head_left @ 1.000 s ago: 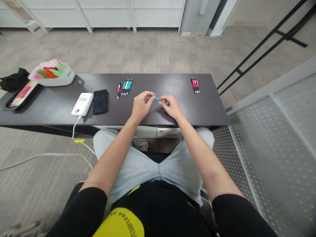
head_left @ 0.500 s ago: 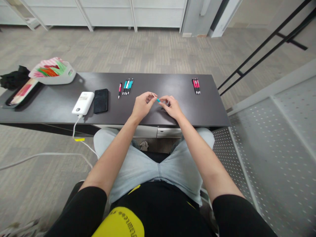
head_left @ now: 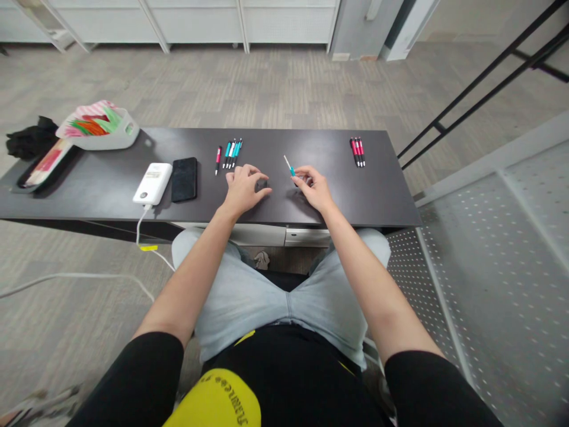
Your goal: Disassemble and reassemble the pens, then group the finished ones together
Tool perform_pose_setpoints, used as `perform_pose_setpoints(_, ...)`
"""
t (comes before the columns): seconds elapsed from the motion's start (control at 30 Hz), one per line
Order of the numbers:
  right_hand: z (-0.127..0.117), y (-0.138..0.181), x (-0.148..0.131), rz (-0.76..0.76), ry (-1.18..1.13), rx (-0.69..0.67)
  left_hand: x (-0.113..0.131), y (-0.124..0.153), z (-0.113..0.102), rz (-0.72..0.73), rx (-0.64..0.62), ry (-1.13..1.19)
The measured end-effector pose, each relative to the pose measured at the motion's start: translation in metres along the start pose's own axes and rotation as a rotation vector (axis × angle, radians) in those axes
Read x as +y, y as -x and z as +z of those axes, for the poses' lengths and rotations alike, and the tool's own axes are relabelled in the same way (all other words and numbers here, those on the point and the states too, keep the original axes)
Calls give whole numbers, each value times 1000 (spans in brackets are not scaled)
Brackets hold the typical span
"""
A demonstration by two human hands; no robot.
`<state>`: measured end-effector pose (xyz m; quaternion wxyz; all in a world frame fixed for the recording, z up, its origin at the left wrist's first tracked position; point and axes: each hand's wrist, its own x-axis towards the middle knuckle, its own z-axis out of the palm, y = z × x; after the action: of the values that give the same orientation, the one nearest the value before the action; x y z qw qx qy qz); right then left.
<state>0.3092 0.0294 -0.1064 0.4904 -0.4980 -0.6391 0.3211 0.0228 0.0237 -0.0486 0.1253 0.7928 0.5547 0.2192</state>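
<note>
My right hand (head_left: 312,188) pinches a teal pen part (head_left: 292,171) above the desk. A thin white stick, like a refill, juts up and leftward out of it. The rest of the pen is hidden by my fingers. Lower over the desk, my left hand (head_left: 245,190) is open, its thumb and index finger apart with a dark shadow between them. Just beyond it lie several teal and white pens (head_left: 232,154) with black grips, side by side. Left of that row is a single red pen (head_left: 218,160). Red pens (head_left: 357,152) lie together at the right.
Left on the dark desk (head_left: 284,204) are a black phone (head_left: 184,179) and a white power bank (head_left: 152,184) with a cable hanging over the front edge. A white basket (head_left: 127,137) and a black tray (head_left: 29,185) stand farther left. Perforated panels (head_left: 498,249) flank the right side.
My left hand has come away from the pen part, moving left and opening. The white stick now shows more fully in my right hand, which has shifted slightly right.
</note>
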Motion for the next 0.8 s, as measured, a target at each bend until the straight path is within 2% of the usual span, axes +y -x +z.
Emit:
perform_pose_setpoints(0.23,1,0,5,-9,2,-2,-1,1,13,21,-17,-22)
perform_pose_setpoints(0.63,2,-1,9,-48,-86,-1,7,0,11,31,-32,78)
perform_pose_setpoints(0.7,2,-1,10,-45,-89,3,4,1,16,16,5,164)
perform_pose_setpoints(0.8,1,-1,10,-53,-65,-11,-3,-2,25,-47,156,407)
